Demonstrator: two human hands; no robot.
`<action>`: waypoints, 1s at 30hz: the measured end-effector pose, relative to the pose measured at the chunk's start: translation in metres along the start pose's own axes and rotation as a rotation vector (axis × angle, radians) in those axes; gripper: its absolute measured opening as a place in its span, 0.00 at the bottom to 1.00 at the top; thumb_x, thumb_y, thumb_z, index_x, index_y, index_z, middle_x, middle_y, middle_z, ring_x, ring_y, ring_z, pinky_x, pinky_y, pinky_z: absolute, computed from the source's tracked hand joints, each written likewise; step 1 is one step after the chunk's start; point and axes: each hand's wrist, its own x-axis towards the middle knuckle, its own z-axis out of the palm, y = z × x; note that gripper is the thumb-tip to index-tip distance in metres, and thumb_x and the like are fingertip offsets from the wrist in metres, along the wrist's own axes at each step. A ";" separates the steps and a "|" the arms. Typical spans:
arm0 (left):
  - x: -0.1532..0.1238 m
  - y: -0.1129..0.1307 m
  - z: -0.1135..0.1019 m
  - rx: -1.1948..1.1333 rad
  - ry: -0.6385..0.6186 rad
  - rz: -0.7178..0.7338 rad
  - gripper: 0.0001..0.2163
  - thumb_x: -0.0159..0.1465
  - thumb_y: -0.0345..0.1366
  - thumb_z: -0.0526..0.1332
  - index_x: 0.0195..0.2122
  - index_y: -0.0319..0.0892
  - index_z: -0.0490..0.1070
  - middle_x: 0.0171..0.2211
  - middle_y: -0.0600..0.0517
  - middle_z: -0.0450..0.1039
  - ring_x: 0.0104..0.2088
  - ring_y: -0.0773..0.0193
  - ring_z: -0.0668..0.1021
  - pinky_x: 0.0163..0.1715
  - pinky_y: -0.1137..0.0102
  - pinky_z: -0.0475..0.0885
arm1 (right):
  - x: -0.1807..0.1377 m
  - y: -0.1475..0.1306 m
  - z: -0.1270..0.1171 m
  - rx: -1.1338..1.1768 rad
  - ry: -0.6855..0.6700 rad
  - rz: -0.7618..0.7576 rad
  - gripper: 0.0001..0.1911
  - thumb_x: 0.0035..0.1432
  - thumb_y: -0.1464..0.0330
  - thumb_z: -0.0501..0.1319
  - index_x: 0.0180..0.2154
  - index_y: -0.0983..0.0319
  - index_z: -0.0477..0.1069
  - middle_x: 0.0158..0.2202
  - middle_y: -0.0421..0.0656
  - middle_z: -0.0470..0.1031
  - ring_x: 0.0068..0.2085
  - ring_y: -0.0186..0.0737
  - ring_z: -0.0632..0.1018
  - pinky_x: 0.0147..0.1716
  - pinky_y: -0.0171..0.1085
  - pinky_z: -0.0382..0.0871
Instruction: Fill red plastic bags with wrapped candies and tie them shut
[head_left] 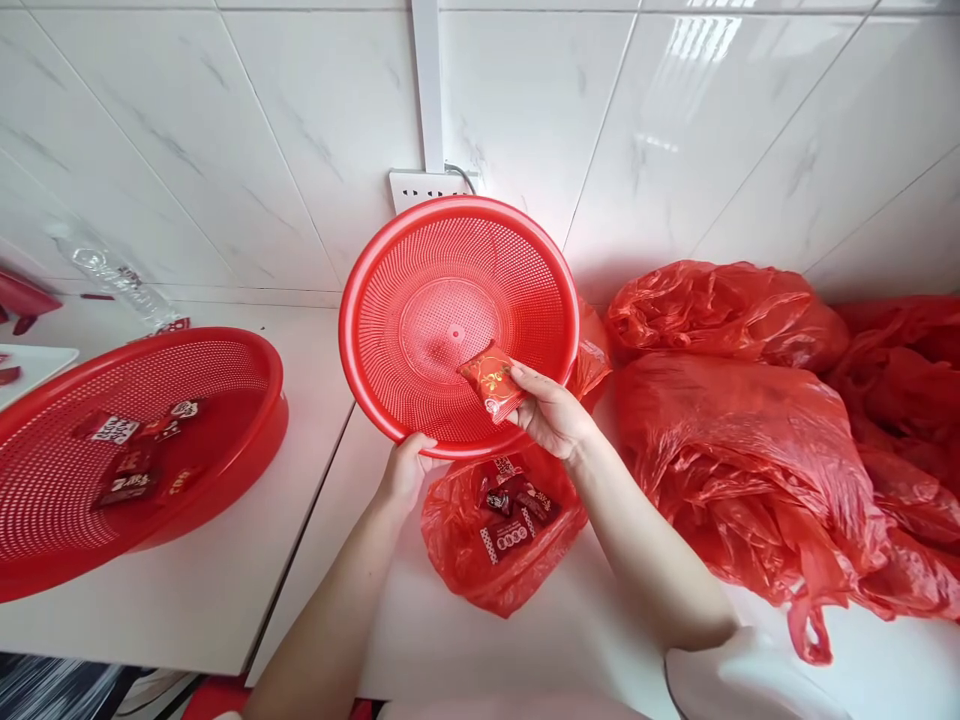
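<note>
A round red perforated basket (pixel 420 300) is tipped up toward me in front of the tiled wall. My left hand (pixel 405 470) grips its lower rim. My right hand (pixel 551 412) is closed on a small red packet (pixel 491 380) with gold print, holding it against the basket's inner wall. Directly below the basket, an open red plastic bag (pixel 457 545) on the white counter holds several dark red wrapped sweets (pixel 514 505).
A second red perforated basket (pixel 225 350) rests at the left with several sweet wrappers in it. Large crumpled red plastic bags (pixel 750 440) fill the right side. A clear plastic bottle (pixel 112 275) lies by the wall at the left. A wall socket (pixel 420 185) is behind the tipped basket.
</note>
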 end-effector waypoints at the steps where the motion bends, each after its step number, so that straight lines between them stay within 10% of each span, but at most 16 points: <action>1: 0.000 0.000 0.000 0.001 -0.003 0.006 0.04 0.49 0.33 0.61 0.20 0.39 0.69 0.26 0.49 0.74 0.37 0.52 0.79 0.44 0.54 0.74 | -0.001 0.000 0.001 -0.013 -0.006 0.007 0.12 0.57 0.70 0.63 0.44 0.65 0.75 0.40 0.45 0.81 0.35 0.36 0.81 0.35 0.34 0.79; 11: -0.001 0.000 0.001 -0.002 0.004 0.000 0.03 0.48 0.32 0.61 0.21 0.39 0.70 0.26 0.49 0.74 0.35 0.52 0.79 0.44 0.53 0.74 | -0.005 0.006 0.006 -0.241 0.003 -0.096 0.20 0.49 0.62 0.70 0.45 0.59 0.77 0.39 0.42 0.81 0.35 0.38 0.81 0.37 0.35 0.76; 20: 0.000 0.019 -0.003 0.010 0.108 0.074 0.04 0.49 0.32 0.61 0.26 0.39 0.69 0.33 0.49 0.75 0.38 0.55 0.77 0.41 0.56 0.76 | 0.003 0.005 0.001 -0.092 0.198 -0.100 0.17 0.53 0.57 0.66 0.22 0.61 0.66 0.13 0.33 0.63 0.12 0.25 0.60 0.10 0.27 0.51; 25: 0.004 0.023 -0.008 -0.032 0.148 0.095 0.04 0.48 0.32 0.61 0.26 0.40 0.67 0.33 0.50 0.74 0.38 0.58 0.76 0.41 0.59 0.76 | -0.002 0.003 0.007 -0.109 0.048 -0.107 0.13 0.47 0.64 0.72 0.34 0.61 0.73 0.35 0.41 0.80 0.36 0.35 0.81 0.36 0.31 0.75; 30: 0.004 0.024 -0.008 -0.050 0.141 0.073 0.05 0.49 0.32 0.61 0.26 0.40 0.66 0.35 0.49 0.75 0.40 0.56 0.77 0.41 0.59 0.76 | -0.003 0.013 0.010 -0.181 0.005 -0.226 0.14 0.47 0.64 0.73 0.22 0.62 0.71 0.21 0.36 0.72 0.39 0.43 0.82 0.47 0.43 0.74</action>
